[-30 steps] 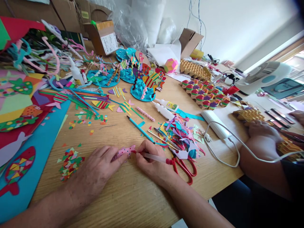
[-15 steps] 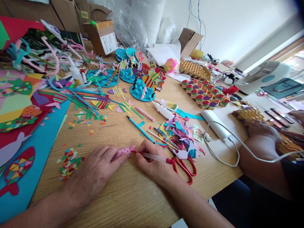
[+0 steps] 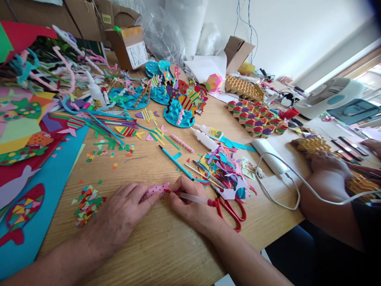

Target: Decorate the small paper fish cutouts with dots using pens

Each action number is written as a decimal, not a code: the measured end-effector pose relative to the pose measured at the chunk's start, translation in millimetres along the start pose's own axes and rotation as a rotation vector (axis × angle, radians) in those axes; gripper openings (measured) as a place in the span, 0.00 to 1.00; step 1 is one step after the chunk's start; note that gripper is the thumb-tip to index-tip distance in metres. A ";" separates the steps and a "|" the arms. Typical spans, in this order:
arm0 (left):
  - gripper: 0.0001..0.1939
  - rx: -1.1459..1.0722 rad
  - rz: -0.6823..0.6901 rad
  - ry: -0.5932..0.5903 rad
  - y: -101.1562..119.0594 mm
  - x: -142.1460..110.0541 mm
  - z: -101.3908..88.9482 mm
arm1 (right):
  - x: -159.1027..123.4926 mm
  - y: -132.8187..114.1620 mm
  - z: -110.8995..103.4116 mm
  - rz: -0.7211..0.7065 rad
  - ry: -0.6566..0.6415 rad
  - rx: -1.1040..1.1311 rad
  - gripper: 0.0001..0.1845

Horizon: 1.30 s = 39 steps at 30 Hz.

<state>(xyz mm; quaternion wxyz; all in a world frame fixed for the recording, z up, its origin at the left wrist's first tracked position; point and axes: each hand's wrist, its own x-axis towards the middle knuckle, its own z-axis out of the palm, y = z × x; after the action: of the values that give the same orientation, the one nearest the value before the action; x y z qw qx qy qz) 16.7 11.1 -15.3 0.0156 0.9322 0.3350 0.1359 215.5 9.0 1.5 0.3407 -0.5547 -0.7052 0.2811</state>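
Observation:
A small pink paper fish (image 3: 155, 191) with dark dots lies on the wooden table, its tail pointing right. My left hand (image 3: 127, 206) grips it between thumb and fingers, hiding its front end. In my right hand (image 3: 189, 202) is a red felt-tip pen (image 3: 195, 198) with a clear barrel, its tip at the fish's tail. Red-handled scissors (image 3: 230, 212) lie just right of that hand, partly under paper scraps (image 3: 229, 171). A pile of tiny paper triangles (image 3: 87, 204) sits left of my left hand.
A blue pen (image 3: 177, 163) and glue bottles (image 3: 205, 139) lie beyond my hands. Blue craft bases (image 3: 178, 115) with paper fish stand farther back. At right are a white power strip (image 3: 269, 155) with a looping cable, painted egg-carton pieces (image 3: 256, 117) and a co-worker's arm (image 3: 330, 198).
The pen tip has shifted very slightly left at the fish's tail. Both hands stay almost in place, and everything else looks the same.

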 end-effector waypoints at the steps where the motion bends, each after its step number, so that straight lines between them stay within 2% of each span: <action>1: 0.26 0.001 0.005 0.001 -0.4 0.4 -0.6 | 0.0 -0.2 -0.2 0.005 -0.001 0.000 0.05; 6: 0.24 0.008 0.037 0.010 -2.2 2.4 -3.2 | -0.3 -0.5 -1.0 0.003 0.007 -0.009 0.05; 39: 0.26 -0.004 -0.008 0.028 -0.5 0.6 0.0 | 0.7 -2.0 -1.8 0.037 -0.011 -0.011 0.06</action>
<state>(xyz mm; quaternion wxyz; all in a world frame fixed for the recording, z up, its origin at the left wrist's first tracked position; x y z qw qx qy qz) 16.8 11.8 -15.2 0.0134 0.9288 0.3388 0.1498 215.7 9.3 4.3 0.3286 -0.5681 -0.6981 0.2864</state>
